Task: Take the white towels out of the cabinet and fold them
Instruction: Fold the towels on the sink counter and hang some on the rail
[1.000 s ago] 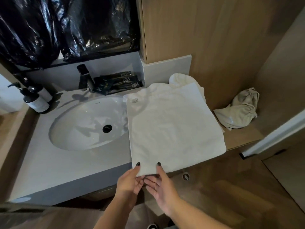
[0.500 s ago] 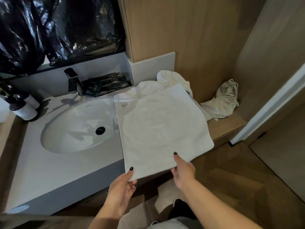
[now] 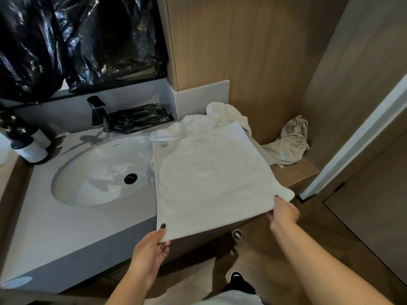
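Now both hands' fingers pinch the towel (image 3: 211,172)'s near corners, long axis running away.

Grey countertop (image 3: 66,227) — white towel (image 3: 211,172), pump bottle (image 3: 29,148), black packets (image 3: 141,118).

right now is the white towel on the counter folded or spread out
Spread flat, though possibly already doubled: the white towel lies as one smooth sheet over the counter, left hand and right hand pinching its near corners.
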Demonstrator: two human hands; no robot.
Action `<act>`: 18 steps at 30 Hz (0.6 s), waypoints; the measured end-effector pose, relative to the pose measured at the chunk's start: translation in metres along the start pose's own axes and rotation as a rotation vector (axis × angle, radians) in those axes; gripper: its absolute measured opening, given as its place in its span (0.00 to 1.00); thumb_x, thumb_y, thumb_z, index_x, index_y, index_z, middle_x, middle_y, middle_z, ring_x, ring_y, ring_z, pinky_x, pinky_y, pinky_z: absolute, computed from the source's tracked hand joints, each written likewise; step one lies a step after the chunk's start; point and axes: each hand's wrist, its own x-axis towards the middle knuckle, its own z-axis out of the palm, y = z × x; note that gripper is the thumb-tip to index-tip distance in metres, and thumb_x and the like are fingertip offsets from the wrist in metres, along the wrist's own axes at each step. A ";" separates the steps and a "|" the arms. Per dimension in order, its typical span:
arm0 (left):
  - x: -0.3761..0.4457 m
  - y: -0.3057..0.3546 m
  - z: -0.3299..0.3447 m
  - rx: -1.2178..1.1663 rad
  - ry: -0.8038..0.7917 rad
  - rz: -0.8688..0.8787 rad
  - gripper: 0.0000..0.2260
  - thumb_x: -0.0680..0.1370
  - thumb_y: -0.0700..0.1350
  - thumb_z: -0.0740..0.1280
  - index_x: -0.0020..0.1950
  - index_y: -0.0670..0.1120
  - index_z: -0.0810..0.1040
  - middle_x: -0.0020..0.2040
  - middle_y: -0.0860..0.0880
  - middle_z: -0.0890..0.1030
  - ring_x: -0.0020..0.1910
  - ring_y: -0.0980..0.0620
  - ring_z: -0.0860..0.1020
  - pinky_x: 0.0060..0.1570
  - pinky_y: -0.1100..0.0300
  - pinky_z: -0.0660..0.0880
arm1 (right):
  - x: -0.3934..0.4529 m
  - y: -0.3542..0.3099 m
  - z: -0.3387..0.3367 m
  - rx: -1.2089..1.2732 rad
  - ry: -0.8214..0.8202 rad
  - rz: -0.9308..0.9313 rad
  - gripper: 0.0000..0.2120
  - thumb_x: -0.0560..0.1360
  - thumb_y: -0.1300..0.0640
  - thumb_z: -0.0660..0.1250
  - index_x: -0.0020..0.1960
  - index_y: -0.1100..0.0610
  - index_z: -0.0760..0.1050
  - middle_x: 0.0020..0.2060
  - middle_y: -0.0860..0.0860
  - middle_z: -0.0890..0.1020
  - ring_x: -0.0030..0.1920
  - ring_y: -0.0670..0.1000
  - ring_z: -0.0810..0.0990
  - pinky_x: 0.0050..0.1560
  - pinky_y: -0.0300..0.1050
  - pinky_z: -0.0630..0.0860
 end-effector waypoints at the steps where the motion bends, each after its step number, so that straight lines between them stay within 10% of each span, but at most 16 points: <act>1: 0.002 0.002 -0.003 0.010 0.000 0.006 0.11 0.78 0.45 0.69 0.57 0.40 0.80 0.44 0.44 0.82 0.37 0.52 0.77 0.41 0.57 0.77 | 0.005 -0.007 -0.003 -0.041 0.021 -0.039 0.10 0.76 0.63 0.68 0.57 0.56 0.76 0.49 0.52 0.81 0.47 0.55 0.81 0.49 0.54 0.81; 5: 0.010 0.014 -0.008 0.105 0.020 0.097 0.12 0.78 0.43 0.70 0.61 0.43 0.77 0.44 0.44 0.81 0.36 0.52 0.76 0.41 0.56 0.77 | 0.017 -0.031 -0.023 -0.324 -0.077 -0.214 0.30 0.78 0.64 0.64 0.75 0.42 0.63 0.62 0.50 0.72 0.42 0.54 0.82 0.36 0.48 0.82; 10: 0.001 0.041 -0.009 0.384 -0.060 0.340 0.11 0.80 0.42 0.68 0.58 0.57 0.82 0.52 0.47 0.83 0.39 0.50 0.76 0.45 0.55 0.75 | 0.020 -0.055 -0.035 -0.582 -0.323 -0.338 0.17 0.79 0.65 0.58 0.56 0.51 0.83 0.49 0.61 0.83 0.30 0.53 0.83 0.27 0.41 0.78; 18: -0.019 0.094 -0.010 0.627 -0.298 0.494 0.19 0.73 0.31 0.73 0.58 0.50 0.82 0.49 0.47 0.86 0.47 0.55 0.84 0.45 0.70 0.78 | 0.011 -0.098 -0.032 -0.634 -0.581 -0.396 0.12 0.77 0.68 0.62 0.52 0.56 0.81 0.51 0.58 0.81 0.52 0.56 0.80 0.49 0.47 0.81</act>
